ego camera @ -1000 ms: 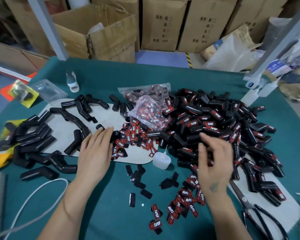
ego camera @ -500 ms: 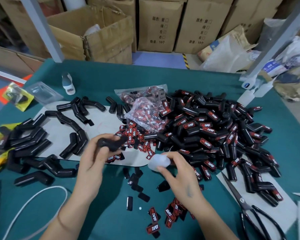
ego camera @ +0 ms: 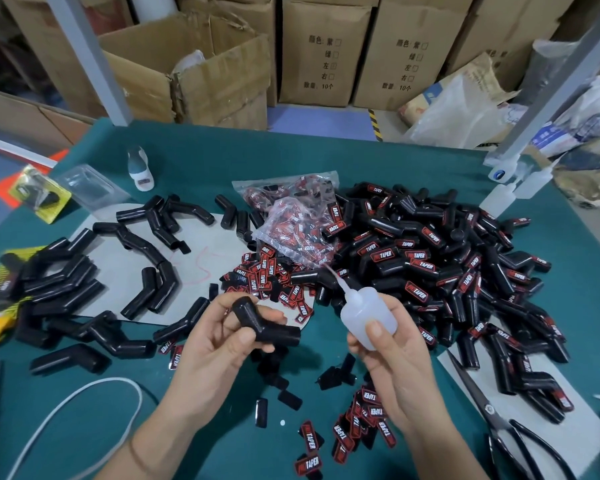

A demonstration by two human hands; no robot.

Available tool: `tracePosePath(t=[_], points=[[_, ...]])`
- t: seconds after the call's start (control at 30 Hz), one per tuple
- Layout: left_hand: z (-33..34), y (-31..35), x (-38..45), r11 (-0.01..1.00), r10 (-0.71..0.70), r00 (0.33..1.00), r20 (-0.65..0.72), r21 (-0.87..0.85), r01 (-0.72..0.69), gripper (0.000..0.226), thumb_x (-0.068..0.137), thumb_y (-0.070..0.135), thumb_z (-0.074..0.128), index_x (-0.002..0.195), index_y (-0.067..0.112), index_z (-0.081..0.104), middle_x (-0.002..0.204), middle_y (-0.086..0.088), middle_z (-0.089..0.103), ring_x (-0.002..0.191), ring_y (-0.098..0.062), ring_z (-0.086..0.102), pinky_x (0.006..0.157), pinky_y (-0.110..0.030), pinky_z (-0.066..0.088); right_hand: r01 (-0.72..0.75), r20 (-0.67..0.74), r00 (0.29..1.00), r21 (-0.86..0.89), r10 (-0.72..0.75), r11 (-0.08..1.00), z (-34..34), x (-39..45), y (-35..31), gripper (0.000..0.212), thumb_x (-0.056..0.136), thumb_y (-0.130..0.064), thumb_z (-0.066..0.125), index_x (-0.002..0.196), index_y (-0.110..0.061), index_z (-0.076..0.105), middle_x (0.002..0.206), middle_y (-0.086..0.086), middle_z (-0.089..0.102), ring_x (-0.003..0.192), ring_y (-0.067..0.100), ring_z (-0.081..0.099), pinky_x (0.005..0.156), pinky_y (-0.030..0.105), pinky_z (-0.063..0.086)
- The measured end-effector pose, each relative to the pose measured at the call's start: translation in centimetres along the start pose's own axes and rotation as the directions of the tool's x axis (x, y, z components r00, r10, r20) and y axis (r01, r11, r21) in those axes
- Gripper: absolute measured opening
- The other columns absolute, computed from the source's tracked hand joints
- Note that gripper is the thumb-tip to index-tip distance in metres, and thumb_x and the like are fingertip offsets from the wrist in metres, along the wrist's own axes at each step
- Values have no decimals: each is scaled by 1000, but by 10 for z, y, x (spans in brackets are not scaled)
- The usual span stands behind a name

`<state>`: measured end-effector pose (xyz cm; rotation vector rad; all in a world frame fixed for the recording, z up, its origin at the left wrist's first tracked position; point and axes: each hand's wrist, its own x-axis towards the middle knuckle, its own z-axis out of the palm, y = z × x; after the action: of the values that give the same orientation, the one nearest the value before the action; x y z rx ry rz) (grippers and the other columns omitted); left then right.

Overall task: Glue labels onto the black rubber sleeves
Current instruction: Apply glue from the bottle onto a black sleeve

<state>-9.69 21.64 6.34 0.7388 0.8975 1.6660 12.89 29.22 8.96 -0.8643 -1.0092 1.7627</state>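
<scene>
Fingers [ego camera: 257, 311] of the left hand [ego camera: 219, 344] curl round a bent black rubber sleeve [ego camera: 262, 323], thumb on its near face, holding it up off the green table [ego camera: 326, 161] with the bare side turned toward the person. The right hand [ego camera: 392, 355] grips a translucent glue bottle [ego camera: 368, 313], thumb pressed on its belly, the thin nozzle tilted up and away to the left and not yet touching the sleeve.

In the head view, a second ago both hands were down on the table, the left flat among the unlabelled sleeves and the right reaching into the pile; half a second ago the left had picked a sleeve and the right was closing on the bottle where it stood. Now both items are lifted and brought near each other over the table's near edge. That suggests the pick-up is over and gluing is about to start: the nozzle probably needs tipping down onto the sleeve's flat face.

Loose red-and-black labels [ego camera: 361, 431] lie just below the right hand, within reach for the step after glue. Labelled sleeves [ego camera: 430, 265] are heaped to the right, unlabelled sleeves [ego camera: 66, 282] spread at left. Scissors [ego camera: 492, 414] lie at far right.
</scene>
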Motion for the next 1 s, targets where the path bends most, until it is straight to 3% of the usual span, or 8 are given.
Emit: tracePosePath(t=[0.17,0.23,0.37,0.43,0.53,0.63,0.8,1.0], points=[[-2,-2,1,999,44,995,93,-16,-43,43,95,-11,44,116,16,70,130,-12,66,134,-34,60,105,-40,55,-31,-1,1000,108,31,994,1,-1,1,23,86,-20,75,108,-23,75,100,3,70,76,12,58,69,25,54],[-1,-4,0,996,73,995,69,43,-76,44,93,-12,45,110,19,71,137,-12,61,134,-33,59,104,-42,55,-47,-1,999,138,48,989,3,-2,1,22,87,-18,69,107,-23,74,100,3,69,75,12,58,68,25,54],[1,1,0,993,63,998,12,98,-64,27,95,2,57,107,23,69,138,-7,61,87,-26,63,62,-30,55,-47,-4,999,156,48,987,3,-2,1,23,88,-19,68,110,-24,72,100,2,68,75,12,56,67,25,52],[1,3,-1,997,35,998,46,62,-38,20,95,10,59,110,22,66,142,-10,59,81,-27,66,53,-29,52,-38,-11,999,160,41,986,2,-2,1,21,91,-18,66,109,-26,72,97,2,66,72,12,54,64,25,50],[0,2,-2,995,29,999,42,94,-33,23,95,5,59,111,20,66,143,-11,61,111,-37,69,80,-36,61,-19,-15,1000,146,22,989,1,-2,-1,20,89,-27,78,108,-29,72,95,2,64,68,11,52,56,23,45],[-3,-1,-3,993,59,997,52,96,-64,18,97,5,63,112,12,69,150,-16,54,125,-46,63,107,-42,53,17,-24,1000,98,-14,995,0,-3,-4,39,76,-39,92,107,-30,70,97,1,65,68,10,53,54,20,44],[-6,-4,-3,979,112,993,-39,178,-103,18,98,19,58,107,12,73,149,-16,56,125,-53,61,110,-60,49,90,-107,991,41,-85,995,-1,-3,-7,32,73,-27,84,102,-28,72,92,-1,68,62,8,50,53,18,43],[-2,-3,-3,990,84,996,26,111,-86,46,98,8,64,143,15,60,150,-18,56,131,-46,61,108,-41,52,110,-122,987,54,-103,992,-2,-4,-9,29,76,-31,84,102,-29,72,90,-1,68,59,7,48,51,18,42]])
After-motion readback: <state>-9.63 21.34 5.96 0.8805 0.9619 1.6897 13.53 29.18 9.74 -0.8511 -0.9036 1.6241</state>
